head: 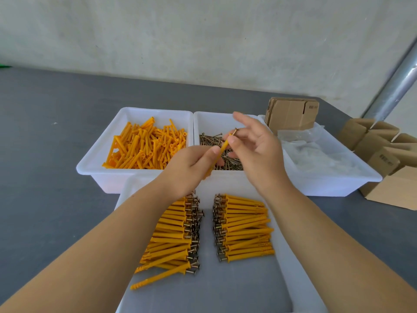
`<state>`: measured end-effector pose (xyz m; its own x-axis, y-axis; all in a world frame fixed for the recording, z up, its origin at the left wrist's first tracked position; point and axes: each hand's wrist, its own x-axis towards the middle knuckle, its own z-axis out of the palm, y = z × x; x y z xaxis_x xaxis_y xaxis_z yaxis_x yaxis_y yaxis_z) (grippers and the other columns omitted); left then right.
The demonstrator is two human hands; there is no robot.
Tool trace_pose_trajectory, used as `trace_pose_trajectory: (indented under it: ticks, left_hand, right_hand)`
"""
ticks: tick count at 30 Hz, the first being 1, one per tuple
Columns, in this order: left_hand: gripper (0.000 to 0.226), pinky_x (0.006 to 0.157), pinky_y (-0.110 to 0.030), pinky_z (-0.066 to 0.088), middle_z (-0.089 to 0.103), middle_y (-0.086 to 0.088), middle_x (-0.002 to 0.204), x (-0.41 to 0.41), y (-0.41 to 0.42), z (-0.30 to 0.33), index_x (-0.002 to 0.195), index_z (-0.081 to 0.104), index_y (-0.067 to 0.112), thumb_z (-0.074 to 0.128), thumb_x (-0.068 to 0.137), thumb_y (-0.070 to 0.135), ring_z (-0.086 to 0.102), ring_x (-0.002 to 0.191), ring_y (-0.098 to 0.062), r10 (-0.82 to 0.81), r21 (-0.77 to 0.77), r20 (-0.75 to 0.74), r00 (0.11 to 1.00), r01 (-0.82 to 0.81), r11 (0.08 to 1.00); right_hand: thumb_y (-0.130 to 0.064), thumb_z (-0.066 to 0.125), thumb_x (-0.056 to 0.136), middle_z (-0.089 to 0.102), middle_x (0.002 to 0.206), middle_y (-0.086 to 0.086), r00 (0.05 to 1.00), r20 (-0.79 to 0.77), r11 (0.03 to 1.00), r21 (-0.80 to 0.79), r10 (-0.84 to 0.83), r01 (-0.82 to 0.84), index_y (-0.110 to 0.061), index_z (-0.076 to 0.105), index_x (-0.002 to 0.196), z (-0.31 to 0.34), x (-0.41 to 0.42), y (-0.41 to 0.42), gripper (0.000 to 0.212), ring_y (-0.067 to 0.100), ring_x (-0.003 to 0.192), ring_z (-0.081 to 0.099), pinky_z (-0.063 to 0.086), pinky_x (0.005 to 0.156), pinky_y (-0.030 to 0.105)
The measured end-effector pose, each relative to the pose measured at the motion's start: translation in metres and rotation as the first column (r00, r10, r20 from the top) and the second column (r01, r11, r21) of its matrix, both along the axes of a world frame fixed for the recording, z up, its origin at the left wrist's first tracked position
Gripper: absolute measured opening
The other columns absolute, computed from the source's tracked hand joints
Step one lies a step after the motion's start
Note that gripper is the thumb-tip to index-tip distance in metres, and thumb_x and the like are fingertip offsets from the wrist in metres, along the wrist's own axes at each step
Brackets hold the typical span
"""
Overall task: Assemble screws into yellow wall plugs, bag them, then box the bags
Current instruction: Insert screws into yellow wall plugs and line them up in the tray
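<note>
My left hand (pixel 191 166) grips a yellow wall plug (pixel 222 149) that points up and right over the screw bin. My right hand (pixel 255 145) pinches the screw (pixel 234 132) at the plug's upper end, its other fingers spread. Loose yellow plugs (pixel 146 145) fill the white bin at the left. Loose screws (pixel 209 138) lie in the middle white bin (pixel 203 118). Two rows of assembled plugs, the left row (pixel 176 231) and the right row (pixel 243 227), lie in the near white tray (pixel 291 267), screw heads facing each other.
A third white bin (pixel 338 177) at the right holds clear plastic bags (pixel 316 154) and flat cardboard (pixel 291 114). Folded small cardboard boxes (pixel 383 150) stand on the grey table (pixel 45 132) at the far right. A metal pole (pixel 394 82) leans by the wall.
</note>
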<state>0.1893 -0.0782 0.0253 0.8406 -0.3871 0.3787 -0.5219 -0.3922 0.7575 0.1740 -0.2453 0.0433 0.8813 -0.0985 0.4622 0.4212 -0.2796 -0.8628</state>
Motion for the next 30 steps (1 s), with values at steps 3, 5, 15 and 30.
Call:
trace_pose_trajectory:
  ticks: [3, 5, 15, 30]
  left_hand:
    - [0.045, 0.073, -0.034, 0.048, 0.066, -0.006, 0.077, 0.007, 0.007, -0.003, 0.093, 0.072, 0.014, 0.037, 0.106, 0.038, 0.062, 0.078, -0.017, 0.137, -0.079, 0.028, 0.99, -0.135, 0.988]
    - [0.043, 0.07, -0.03, 0.047, 0.065, 0.0, 0.076, 0.012, 0.013, -0.005, 0.092, 0.071, 0.015, 0.037, 0.106, 0.036, 0.062, 0.074, -0.011, 0.23, -0.091, 0.018, 0.973, -0.227, 0.97]
    - [0.037, 0.05, -0.027, 0.029, 0.052, 0.004, 0.058, 0.036, 0.028, -0.017, 0.073, 0.062, 0.011, 0.05, 0.101, 0.031, 0.045, 0.055, -0.012, 0.467, 0.099, 0.096, 0.879, -0.475, 0.874]
    - [0.073, 0.11, -0.053, 0.031, 0.048, -0.012, 0.147, 0.05, 0.03, -0.017, 0.14, 0.049, 0.015, 0.013, 0.099, 0.063, 0.043, 0.133, -0.036, 0.619, 0.868, -0.063, 0.783, -0.264, 0.422]
  right_hand:
    - [-0.017, 0.074, 0.086, 0.078, 0.092, 0.0, 0.999, -0.007, 0.999, 0.013, 0.038, -0.038, -0.026, 0.062, 0.104, 0.011, -0.002, -0.01, 0.024, 0.015, 0.093, 0.073, 0.06, 0.085, 0.042]
    - [-0.019, 0.077, 0.08, 0.078, 0.091, 0.002, 0.977, -0.096, 0.976, -0.089, 0.191, -0.199, -0.023, 0.063, 0.095, 0.021, -0.005, -0.015, 0.021, 0.02, 0.09, 0.075, 0.06, 0.084, 0.039]
    - [-0.007, 0.072, 0.082, 0.069, 0.087, -0.013, 0.67, -0.662, 0.253, -0.623, 0.336, -0.741, -0.031, 0.065, 0.091, -0.004, -0.049, 0.008, 0.027, -0.005, 0.077, 0.063, 0.048, 0.069, 0.011]
    - [-0.012, 0.071, 0.081, 0.059, 0.074, -0.015, 0.817, -0.455, 0.392, -0.721, 0.353, -0.571, -0.03, 0.075, 0.087, -0.005, -0.039, 0.0, 0.019, -0.005, 0.071, 0.056, 0.04, 0.066, 0.007]
